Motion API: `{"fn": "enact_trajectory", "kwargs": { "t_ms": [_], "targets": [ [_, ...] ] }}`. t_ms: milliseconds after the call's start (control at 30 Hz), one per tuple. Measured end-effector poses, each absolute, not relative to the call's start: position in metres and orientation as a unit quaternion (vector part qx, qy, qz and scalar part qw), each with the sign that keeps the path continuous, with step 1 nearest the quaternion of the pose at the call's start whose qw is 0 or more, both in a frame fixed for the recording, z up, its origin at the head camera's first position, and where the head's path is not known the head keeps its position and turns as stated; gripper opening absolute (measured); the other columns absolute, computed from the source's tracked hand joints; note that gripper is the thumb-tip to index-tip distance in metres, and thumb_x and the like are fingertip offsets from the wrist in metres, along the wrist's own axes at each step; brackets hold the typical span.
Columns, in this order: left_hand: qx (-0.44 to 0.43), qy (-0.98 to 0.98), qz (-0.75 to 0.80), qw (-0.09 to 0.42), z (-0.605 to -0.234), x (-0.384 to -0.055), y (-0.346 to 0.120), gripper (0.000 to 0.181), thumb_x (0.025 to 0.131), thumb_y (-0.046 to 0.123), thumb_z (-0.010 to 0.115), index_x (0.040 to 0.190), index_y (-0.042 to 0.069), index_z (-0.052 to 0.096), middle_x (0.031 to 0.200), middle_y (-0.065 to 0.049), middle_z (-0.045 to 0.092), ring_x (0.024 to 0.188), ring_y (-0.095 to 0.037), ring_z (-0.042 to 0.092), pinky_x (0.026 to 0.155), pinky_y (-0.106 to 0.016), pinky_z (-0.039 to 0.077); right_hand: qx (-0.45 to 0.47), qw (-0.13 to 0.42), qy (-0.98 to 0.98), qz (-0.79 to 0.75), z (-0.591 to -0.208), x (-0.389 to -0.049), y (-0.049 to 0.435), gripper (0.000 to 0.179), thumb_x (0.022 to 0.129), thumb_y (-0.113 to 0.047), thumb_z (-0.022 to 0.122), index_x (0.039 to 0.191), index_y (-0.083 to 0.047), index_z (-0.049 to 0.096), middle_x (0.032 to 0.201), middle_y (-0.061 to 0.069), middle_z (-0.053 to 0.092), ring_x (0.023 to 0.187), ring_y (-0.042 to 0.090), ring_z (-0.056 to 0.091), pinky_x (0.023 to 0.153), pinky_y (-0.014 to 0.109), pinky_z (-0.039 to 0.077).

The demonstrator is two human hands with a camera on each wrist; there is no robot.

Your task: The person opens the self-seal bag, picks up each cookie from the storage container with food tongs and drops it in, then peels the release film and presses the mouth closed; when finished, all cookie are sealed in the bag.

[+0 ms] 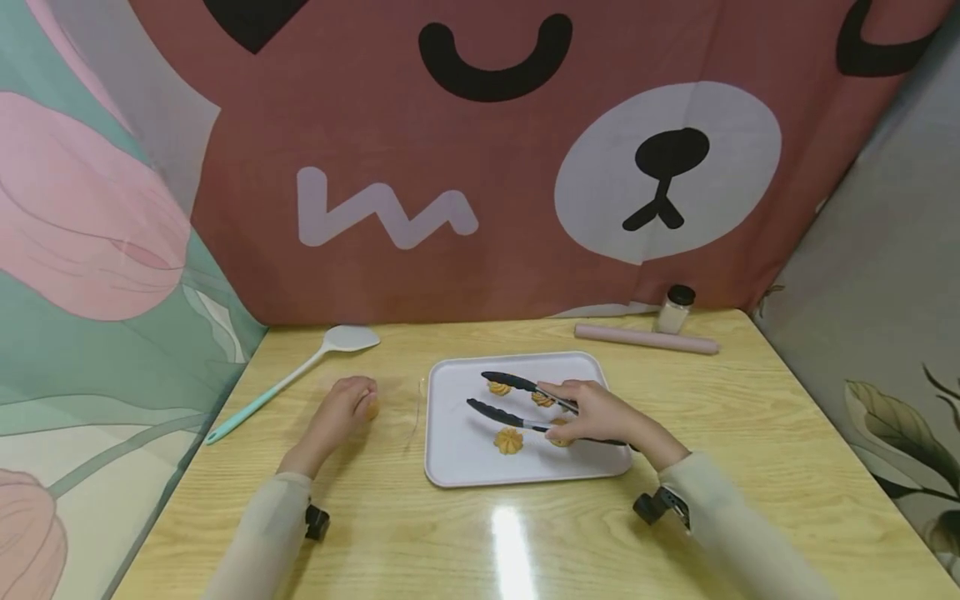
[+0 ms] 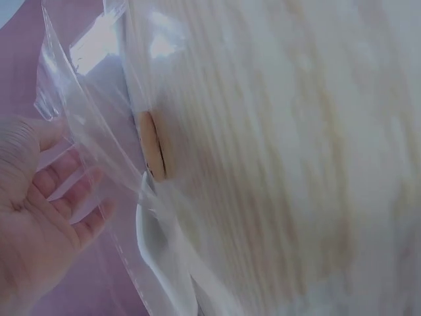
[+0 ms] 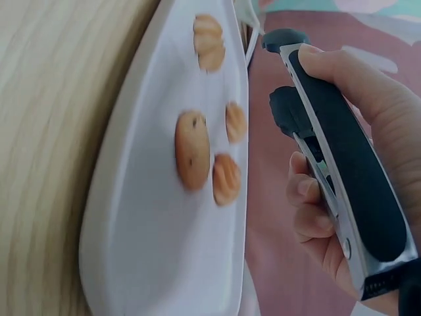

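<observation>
My left hand (image 1: 341, 419) holds the edge of a clear plastic bag (image 2: 85, 125) on the left of the table. Through the film in the left wrist view shows a round sandwich-like cookie (image 2: 152, 146) with a dark line along its side. My right hand (image 1: 596, 414) grips black-and-silver tongs (image 3: 348, 164), whose arms stand apart over the white tray (image 1: 457, 467), with nothing between their tips. Several golden cookies lie on the tray: a flower-shaped cookie (image 1: 508, 441) at the front, a smooth oval cookie (image 3: 192, 150) with dark specks, and ridged ones behind, partly covered by the tongs.
Left of the bag lies a white spatula (image 1: 349, 337) with a turquoise handle. A pink rolling pin (image 1: 645, 338) lies at the back right, before a small jar (image 1: 676, 310) with a black lid. Printed cloth hangs behind the wooden table (image 1: 390, 525).
</observation>
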State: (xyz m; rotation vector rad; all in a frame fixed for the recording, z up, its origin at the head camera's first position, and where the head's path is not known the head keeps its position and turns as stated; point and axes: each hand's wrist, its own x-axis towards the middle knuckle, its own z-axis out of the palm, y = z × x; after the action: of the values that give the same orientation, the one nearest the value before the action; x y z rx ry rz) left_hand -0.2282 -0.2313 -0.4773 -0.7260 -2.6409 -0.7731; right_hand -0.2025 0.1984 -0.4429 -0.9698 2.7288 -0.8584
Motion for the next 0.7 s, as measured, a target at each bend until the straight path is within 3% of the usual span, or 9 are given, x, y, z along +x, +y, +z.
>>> {"fn": "enact_trajectory", "kwargs": {
  "t_ms": [67, 267, 567, 700],
  "targets": [
    [-0.247, -0.917, -0.28, 0.137, -0.478, -0.228, -0.231, 0.002, 0.089, -0.003, 0.059, 0.088, -0.001, 0.06, 0.096, -0.017, 0.064, 0.098, -0.039, 0.057, 0.088, -0.052, 0.044, -0.313, 0.058, 0.905, -0.283, -0.442, -0.204, 0.204, 0.078, 0.077, -0.041, 0.077, 0.14, -0.007, 0.046, 0.091, 0.009, 0.061, 0.067, 0.012, 0.045, 0.058, 0.026, 0.04],
    [-0.221, -0.921, -0.301, 0.111, -0.478, -0.226, -0.232, 0.006, 0.092, 0.001, 0.057, 0.096, -0.002, 0.061, 0.102, -0.017, 0.064, 0.104, -0.039, 0.056, 0.09, -0.053, 0.045, -0.296, 0.06, 0.914, -0.271, -0.441, -0.208, 0.214, 0.077, 0.077, -0.037, 0.078, 0.139, -0.004, 0.046, 0.092, 0.012, 0.062, 0.072, 0.016, 0.051, 0.06, 0.027, 0.042],
    [-0.167, -0.95, -0.236, 0.119, -0.472, -0.224, -0.231, 0.008, 0.096, 0.012, 0.055, 0.1, 0.006, 0.058, 0.098, -0.013, 0.066, 0.087, -0.033, 0.063, 0.071, -0.049, 0.05, -0.298, 0.061, 0.918, -0.253, -0.443, -0.22, 0.215, 0.078, 0.077, -0.04, 0.077, 0.138, -0.002, 0.046, 0.093, 0.012, 0.062, 0.064, 0.012, 0.042, 0.057, 0.027, 0.036],
    [-0.159, -0.953, -0.225, 0.125, -0.474, -0.226, -0.23, 0.009, 0.096, 0.013, 0.054, 0.101, 0.006, 0.057, 0.096, -0.013, 0.066, 0.085, -0.033, 0.064, 0.069, -0.049, 0.051, -0.292, 0.068, 0.921, -0.25, -0.442, -0.222, 0.214, 0.079, 0.077, -0.04, 0.077, 0.138, 0.0, 0.046, 0.079, 0.007, 0.057, 0.061, 0.011, 0.037, 0.054, 0.025, 0.033]
  ]
}}
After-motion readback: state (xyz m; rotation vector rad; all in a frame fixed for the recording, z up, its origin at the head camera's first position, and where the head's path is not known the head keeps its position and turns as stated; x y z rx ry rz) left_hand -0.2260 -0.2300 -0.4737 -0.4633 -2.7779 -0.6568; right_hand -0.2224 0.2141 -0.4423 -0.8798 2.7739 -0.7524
